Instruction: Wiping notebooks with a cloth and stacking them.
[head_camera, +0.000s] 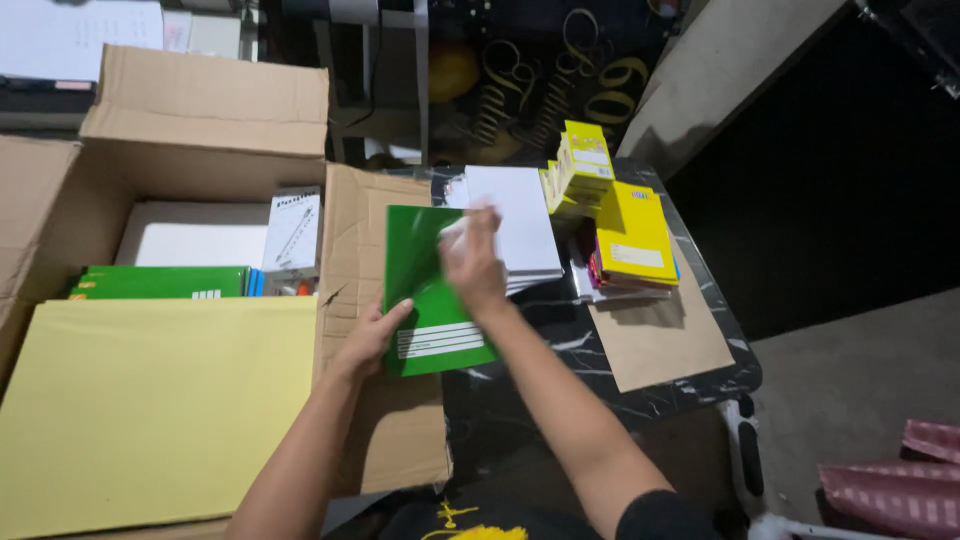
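Left hand (372, 338) grips the green notebook (425, 290) over the table's edge; right hand (472, 262), blurred, rests on its cover. Beside them, the open cardboard box (200, 120) holds yellow sheets (150, 400), green books (160, 282) and white paper (190, 235).

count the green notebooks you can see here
2 clearly. One green notebook is held over the box flap and table edge: left hand at its lower left edge, right hand on its cover. A green stack lies inside the cardboard box; it may hold more.

Blurred at frame centre: right hand (470, 262), fingers indistinct over green notebook (425, 300). Cut off at lower left edge: yellow sheet (150, 410). Cropped at lower right: pink striped packets (900, 480).
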